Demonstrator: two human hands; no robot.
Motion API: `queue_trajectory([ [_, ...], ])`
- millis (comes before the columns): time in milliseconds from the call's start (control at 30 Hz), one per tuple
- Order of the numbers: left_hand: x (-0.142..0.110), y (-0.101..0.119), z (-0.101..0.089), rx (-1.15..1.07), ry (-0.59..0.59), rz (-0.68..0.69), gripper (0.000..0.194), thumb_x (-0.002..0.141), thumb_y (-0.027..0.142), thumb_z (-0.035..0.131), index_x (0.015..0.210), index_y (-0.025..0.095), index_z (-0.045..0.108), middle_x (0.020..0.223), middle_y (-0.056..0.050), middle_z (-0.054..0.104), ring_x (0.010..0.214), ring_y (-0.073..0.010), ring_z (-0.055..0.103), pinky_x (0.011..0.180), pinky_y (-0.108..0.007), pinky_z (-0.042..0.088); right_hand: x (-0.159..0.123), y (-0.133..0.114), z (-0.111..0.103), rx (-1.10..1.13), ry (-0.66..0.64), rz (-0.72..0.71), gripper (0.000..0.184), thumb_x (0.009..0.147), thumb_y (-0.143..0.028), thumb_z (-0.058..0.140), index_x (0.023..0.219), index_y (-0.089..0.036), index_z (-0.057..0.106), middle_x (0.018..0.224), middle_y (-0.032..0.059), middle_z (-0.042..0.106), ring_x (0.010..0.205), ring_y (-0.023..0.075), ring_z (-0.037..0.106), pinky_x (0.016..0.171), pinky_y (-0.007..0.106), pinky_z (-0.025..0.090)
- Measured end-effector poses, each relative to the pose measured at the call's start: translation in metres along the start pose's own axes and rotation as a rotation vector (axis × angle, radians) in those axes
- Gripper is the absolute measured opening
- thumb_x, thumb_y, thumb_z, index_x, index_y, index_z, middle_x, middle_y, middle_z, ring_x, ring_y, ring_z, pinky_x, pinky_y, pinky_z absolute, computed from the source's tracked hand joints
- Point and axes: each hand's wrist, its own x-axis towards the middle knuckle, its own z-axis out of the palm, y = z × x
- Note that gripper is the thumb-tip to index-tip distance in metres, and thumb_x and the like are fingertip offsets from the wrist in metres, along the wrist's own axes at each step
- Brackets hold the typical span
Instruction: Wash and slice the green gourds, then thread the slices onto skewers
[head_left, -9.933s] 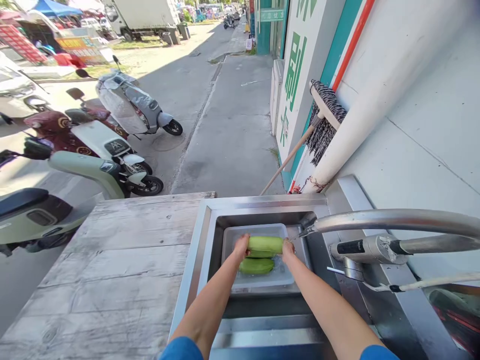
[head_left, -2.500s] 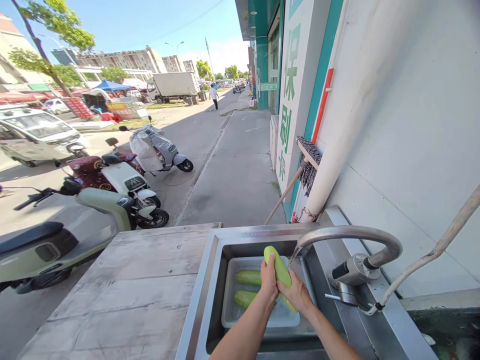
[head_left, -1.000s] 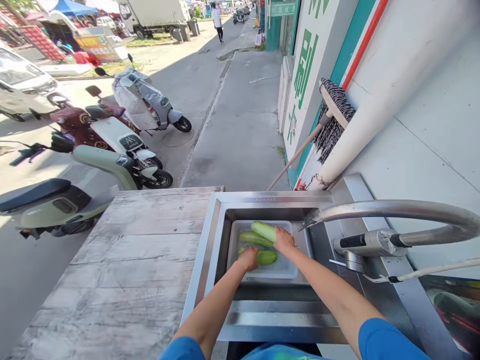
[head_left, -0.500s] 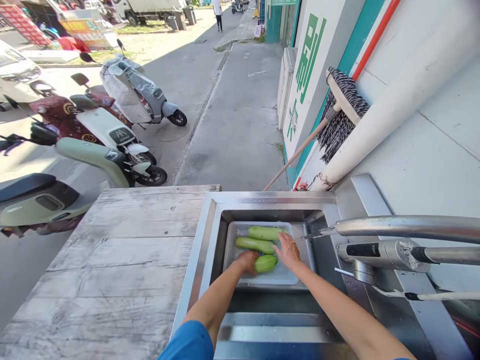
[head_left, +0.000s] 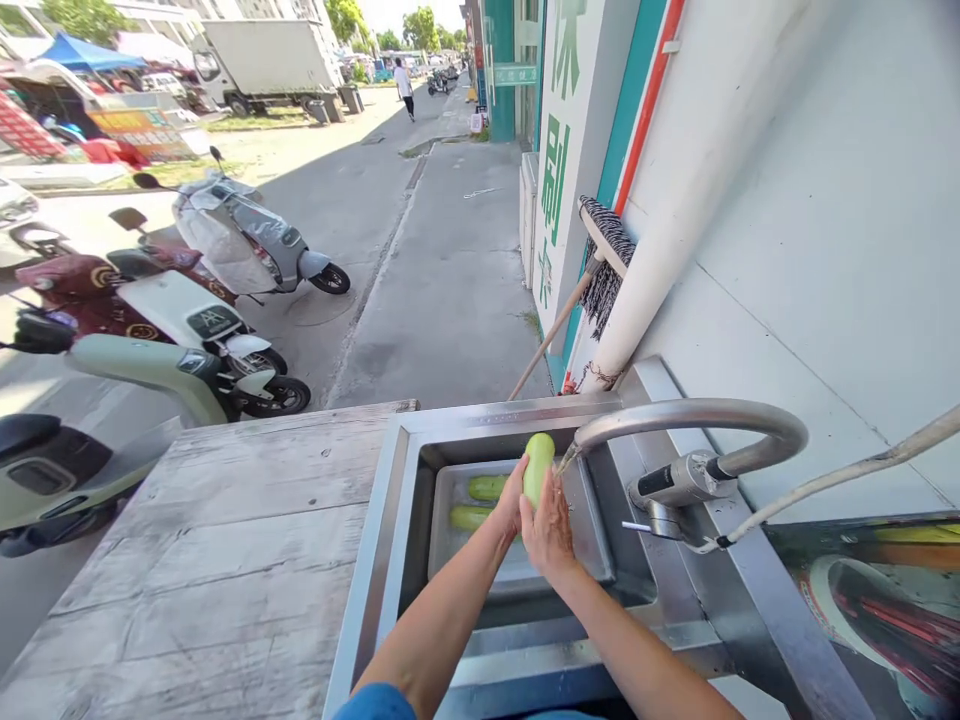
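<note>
A pale green zucchini (head_left: 538, 462) is raised at a tilt over the basin, near the faucet mouth. My left hand (head_left: 511, 495) is closed around its left side. My right hand (head_left: 549, 530) lies along its right and lower side, fingers pressed against it. Below, two more zucchinis, the upper one (head_left: 486, 487) and the lower one (head_left: 470, 517), lie in a pale plastic tub (head_left: 444, 550). My arms and hands partly cover them. The tub stands inside a stainless steel sink (head_left: 411, 490).
The curved faucet (head_left: 675, 412) reaches over the sink from the right, water at its mouth. Left of the sink is a weathered wooden table (head_left: 247, 540). A mop (head_left: 604, 260) leans on the wall. Scooters (head_left: 240, 235) stand beyond the table, and a person (head_left: 404, 88) is far off.
A zucchini has come up out of the tub and both hands are now on it. My right hand has moved in beside my left. The camera view has tilted up and shifted right.
</note>
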Motion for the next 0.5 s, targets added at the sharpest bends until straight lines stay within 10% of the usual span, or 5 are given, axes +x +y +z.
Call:
queue_trajectory([
  [167,-0.017,-0.008,0.008,0.085,-0.126,-0.187,0.051,0.073,0.059,0.054,0.088,0.011,0.064,0.068,-0.009,0.065,0.055,-0.0192,0.06,0.056,-0.031,0.048,0.087,0.012,-0.032,0.02,-0.047,0.269,0.052,0.09,-0.028,0.032,0.133,-0.001,0.039,0.133,0.0238,0.045,0.129,0.0344,0.033,0.105,0.043,0.025],
  [400,-0.018,0.002,-0.001,-0.038,-0.154,-0.074,0.057,0.079,0.06,0.045,0.108,0.014,0.061,0.084,-0.011,0.068,0.079,-0.0227,0.064,0.074,-0.034,0.05,0.04,0.0,0.0,0.315,-0.029,0.206,0.063,0.079,-0.025,0.047,0.137,-0.006,0.033,0.146,0.017,0.027,0.138,0.0272,0.014,0.11,0.038,0.016],
  [500,-0.022,0.009,-0.007,-0.045,-0.16,-0.196,0.061,0.075,0.063,0.049,0.103,0.01,0.061,0.081,-0.014,0.067,0.076,-0.0246,0.064,0.069,-0.036,0.051,0.062,0.007,-0.006,0.527,-0.07,0.35,0.064,0.077,-0.032,0.052,0.135,-0.009,0.035,0.135,0.019,0.044,0.129,0.0321,0.034,0.102,0.043,0.029],
])
